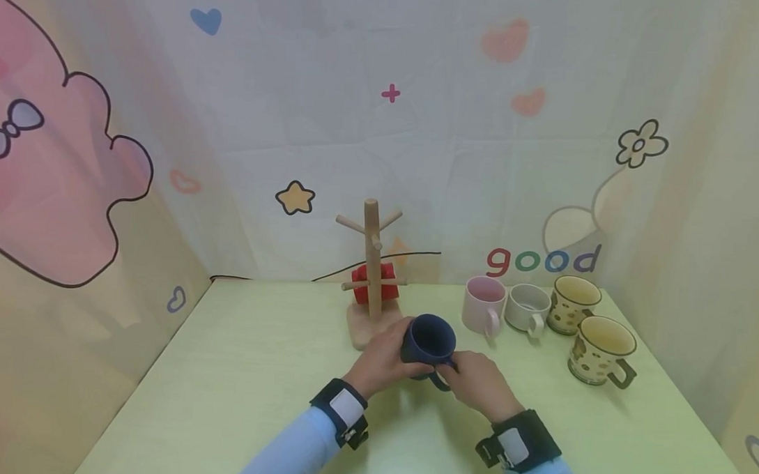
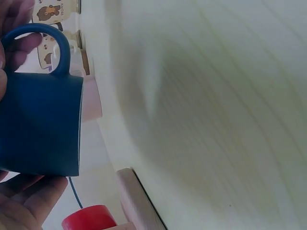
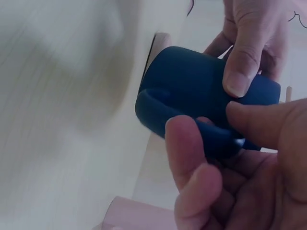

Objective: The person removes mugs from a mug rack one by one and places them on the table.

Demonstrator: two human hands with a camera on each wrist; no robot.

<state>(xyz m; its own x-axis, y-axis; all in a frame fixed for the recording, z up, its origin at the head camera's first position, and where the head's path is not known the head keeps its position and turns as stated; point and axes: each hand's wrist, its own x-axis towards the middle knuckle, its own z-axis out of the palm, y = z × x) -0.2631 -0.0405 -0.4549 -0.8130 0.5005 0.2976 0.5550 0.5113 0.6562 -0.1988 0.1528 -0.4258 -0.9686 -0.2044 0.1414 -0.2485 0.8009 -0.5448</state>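
Note:
A dark blue mug (image 1: 431, 340) is held above the table, mouth up and tilted a little toward me in the head view. My left hand (image 1: 383, 357) grips its body from the left, thumb across the near side. On the other side, my right hand (image 1: 478, 384) pinches the upper end of the handle (image 3: 160, 108), with its thumb tip against the mug and fingers curled by the handle. Just behind the mug stands a wooden mug tree (image 1: 372, 265) with several pegs. A red object (image 1: 388, 283), cup-like in the left wrist view, is at its lower pegs.
At the back right of the table (image 1: 255, 372) stand a pink mug (image 1: 482, 307), a white cup (image 1: 526, 308) and two cream patterned mugs, one farther back (image 1: 568, 310) and one nearer (image 1: 595, 353). A printed curtain (image 1: 334, 89) hangs behind the table.

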